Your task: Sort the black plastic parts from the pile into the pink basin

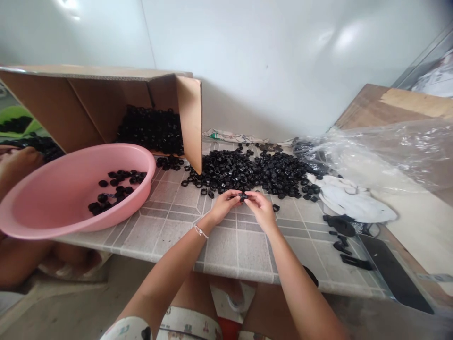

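Between the fingertips of both hands is a small black plastic ring-like part (242,197), partly covered by the fingers. My left hand (225,204) pinches it from one side, a thin bracelet round its wrist. On the other side my right hand (261,208) pinches the same part. Both are just over the near edge of a wide pile of loose black plastic parts (244,170), many of them ring-shaped. One stray black part (276,208) lies beside my right hand.
A pink basin (71,163) with several black parts sits at the left. Behind it, a cardboard box (190,113) on its side holds more. At right are a white cloth (361,200), clear plastic wrap (382,146) and a phone (392,274). A co-worker's hand (21,163) shows far left.
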The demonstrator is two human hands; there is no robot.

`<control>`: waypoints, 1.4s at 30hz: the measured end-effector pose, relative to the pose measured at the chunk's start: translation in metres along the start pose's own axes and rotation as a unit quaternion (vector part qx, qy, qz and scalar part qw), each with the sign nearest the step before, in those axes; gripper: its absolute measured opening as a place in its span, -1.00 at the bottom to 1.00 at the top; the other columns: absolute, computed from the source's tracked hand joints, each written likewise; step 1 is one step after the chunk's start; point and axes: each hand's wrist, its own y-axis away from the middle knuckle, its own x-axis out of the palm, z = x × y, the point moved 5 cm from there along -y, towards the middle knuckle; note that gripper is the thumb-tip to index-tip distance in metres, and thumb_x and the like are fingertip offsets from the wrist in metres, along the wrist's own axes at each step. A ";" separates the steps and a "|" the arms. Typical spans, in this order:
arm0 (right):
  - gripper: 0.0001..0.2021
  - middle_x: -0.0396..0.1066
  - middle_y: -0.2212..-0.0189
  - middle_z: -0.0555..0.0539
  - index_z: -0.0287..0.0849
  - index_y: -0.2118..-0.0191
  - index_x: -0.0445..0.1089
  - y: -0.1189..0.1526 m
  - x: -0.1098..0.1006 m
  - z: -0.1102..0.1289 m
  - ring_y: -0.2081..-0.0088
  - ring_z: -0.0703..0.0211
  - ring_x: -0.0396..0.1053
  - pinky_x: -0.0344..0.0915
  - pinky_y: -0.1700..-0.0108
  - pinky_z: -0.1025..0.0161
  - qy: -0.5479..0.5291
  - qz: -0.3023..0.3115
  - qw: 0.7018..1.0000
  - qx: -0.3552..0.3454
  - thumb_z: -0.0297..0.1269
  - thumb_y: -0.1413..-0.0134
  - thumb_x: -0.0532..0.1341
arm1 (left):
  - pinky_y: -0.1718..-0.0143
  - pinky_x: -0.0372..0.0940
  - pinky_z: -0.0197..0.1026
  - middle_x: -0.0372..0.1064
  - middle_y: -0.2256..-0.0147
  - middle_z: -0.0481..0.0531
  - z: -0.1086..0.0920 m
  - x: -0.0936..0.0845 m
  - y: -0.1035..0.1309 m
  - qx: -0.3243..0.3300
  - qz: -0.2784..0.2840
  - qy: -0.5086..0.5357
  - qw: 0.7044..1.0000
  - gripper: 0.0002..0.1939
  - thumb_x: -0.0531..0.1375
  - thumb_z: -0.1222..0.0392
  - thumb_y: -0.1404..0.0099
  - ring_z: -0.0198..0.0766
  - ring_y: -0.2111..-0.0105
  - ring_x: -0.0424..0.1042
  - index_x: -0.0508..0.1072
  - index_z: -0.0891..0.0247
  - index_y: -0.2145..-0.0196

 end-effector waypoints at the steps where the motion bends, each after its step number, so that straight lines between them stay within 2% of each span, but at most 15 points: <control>1: -0.73 0.45 0.22 -0.14 -0.14 0.14 0.39 0.001 -0.001 0.000 0.19 0.09 0.43 0.40 0.10 0.07 0.008 -0.004 1.000 -0.001 -0.17 -0.02 0.22 | 0.04 0.28 -0.14 0.41 0.22 0.05 -0.002 0.002 0.001 0.000 0.009 -0.012 1.000 -0.61 0.36 0.06 -0.03 -0.29 0.24 0.39 0.47 0.32 0.21; 6: -0.75 0.47 0.23 -0.14 -0.15 0.18 0.43 0.005 -0.001 0.006 0.23 0.10 0.43 0.40 0.14 0.09 0.058 -0.010 0.998 -0.022 -0.15 -0.04 0.22 | 0.07 0.28 -0.15 0.46 0.23 0.07 -0.010 0.004 0.003 0.012 0.013 -0.085 0.996 -0.64 0.32 0.06 -0.07 -0.25 0.24 0.40 0.48 0.30 0.20; 14: -0.72 0.47 0.29 -0.12 -0.14 0.19 0.45 0.006 0.000 0.005 0.28 0.11 0.42 0.39 0.21 0.13 0.055 -0.009 0.998 -0.031 -0.08 -0.06 0.20 | 0.04 0.28 -0.13 0.49 0.21 0.08 -0.018 0.004 0.007 0.034 0.020 -0.137 0.990 -0.70 0.30 0.09 -0.10 -0.20 0.19 0.42 0.51 0.30 0.23; 19: -0.74 0.48 0.29 -0.12 -0.14 0.25 0.45 0.006 0.001 0.002 0.28 0.10 0.44 0.38 0.16 0.10 0.041 -0.001 0.999 -0.025 -0.08 -0.02 0.23 | 0.04 0.30 -0.11 0.50 0.22 0.06 -0.011 0.002 0.008 0.001 0.015 -0.118 0.993 -0.67 0.31 0.06 -0.08 -0.22 0.22 0.44 0.52 0.29 0.22; 24: -0.72 0.48 0.31 -0.11 -0.15 0.28 0.43 0.011 0.001 0.005 0.29 0.11 0.42 0.35 0.17 0.15 0.045 -0.005 0.999 -0.021 -0.04 -0.03 0.23 | 0.04 0.30 -0.10 0.50 0.23 0.08 -0.010 0.002 0.008 0.003 0.009 -0.120 0.993 -0.65 0.34 0.05 -0.06 -0.22 0.24 0.44 0.53 0.31 0.24; 27: -0.66 0.45 0.45 -0.07 -0.18 0.40 0.41 0.012 -0.001 0.009 0.40 0.15 0.37 0.29 0.30 0.23 0.083 -0.033 0.996 0.012 0.05 -0.04 0.19 | 0.07 0.32 -0.13 0.48 0.22 0.08 -0.009 0.008 0.009 -0.014 0.021 -0.090 0.996 -0.61 0.36 0.01 -0.03 -0.25 0.25 0.43 0.52 0.31 0.23; 31: -0.46 0.34 0.61 -0.05 -0.15 0.59 0.32 0.012 -0.008 0.010 0.50 0.16 0.29 0.15 0.41 0.25 0.149 -0.094 0.982 0.065 0.21 -0.11 0.00 | 0.10 0.34 -0.14 0.45 0.24 0.06 -0.003 0.020 0.013 -0.045 0.041 -0.016 0.998 -0.57 0.40 0.02 0.03 -0.27 0.28 0.42 0.49 0.33 0.26; 33: -0.41 0.29 0.64 -0.03 -0.15 0.60 0.32 0.011 -0.013 0.007 0.52 0.17 0.25 0.13 0.43 0.25 0.117 -0.128 0.981 0.090 0.25 -0.12 -0.07 | 0.08 0.32 -0.12 0.45 0.25 0.07 -0.001 0.021 0.014 -0.060 0.027 0.015 0.998 -0.56 0.41 0.04 0.02 -0.27 0.28 0.43 0.48 0.34 0.24; 35: -0.43 0.24 0.64 0.02 -0.16 0.48 0.39 0.011 -0.012 0.003 0.57 0.25 0.17 0.09 0.48 0.27 0.024 -0.130 0.985 0.110 0.26 -0.09 -0.03 | 0.06 0.30 -0.09 0.45 0.24 0.08 0.000 0.018 0.015 -0.065 -0.001 0.044 0.997 -0.56 0.41 0.04 0.02 -0.24 0.24 0.44 0.47 0.33 0.22; 37: -0.51 0.23 0.58 0.06 -0.16 0.25 0.44 0.010 -0.005 0.000 0.60 0.32 0.10 0.06 0.51 0.30 -0.095 -0.089 0.984 0.124 0.21 -0.04 0.10 | 0.05 0.29 -0.08 0.46 0.21 0.08 -0.001 0.013 0.014 -0.063 -0.031 0.065 0.995 -0.56 0.41 0.04 0.02 -0.22 0.21 0.43 0.47 0.30 0.21; 39: -0.54 0.25 0.53 0.07 -0.13 0.13 0.43 0.009 0.003 -0.001 0.59 0.35 0.09 0.05 0.52 0.31 -0.187 -0.042 0.972 0.139 0.12 0.01 0.19 | 0.05 0.27 -0.08 0.46 0.20 0.07 -0.003 0.009 0.014 -0.056 -0.052 0.074 0.994 -0.57 0.41 0.05 0.02 -0.23 0.20 0.41 0.47 0.29 0.22; 42: -0.62 0.25 0.53 0.03 -0.16 0.25 0.48 0.009 0.007 -0.002 0.56 0.35 0.11 0.07 0.50 0.31 -0.246 -0.033 0.956 0.154 0.05 0.03 0.23 | 0.05 0.25 -0.13 0.45 0.22 0.05 -0.006 0.007 0.014 -0.048 -0.066 0.078 0.994 -0.61 0.40 0.07 0.01 -0.28 0.22 0.38 0.50 0.28 0.24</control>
